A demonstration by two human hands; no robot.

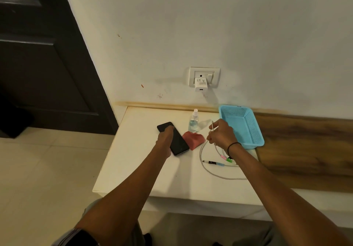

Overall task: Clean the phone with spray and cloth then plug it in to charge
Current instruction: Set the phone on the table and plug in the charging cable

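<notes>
Black phone gripped by left hand | right hand fingers pinch cable | basket beside

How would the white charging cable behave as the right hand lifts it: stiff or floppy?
Probably floppy: the cable lies in loose curves on the table, so it should sag and trail below the right hand. Likely light. Its free plug end may swing and could snag the red cloth.

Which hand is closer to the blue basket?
The right hand, pinching the white charging cable, sits just beside the blue basket. The left hand grips the phone farther away.
</notes>
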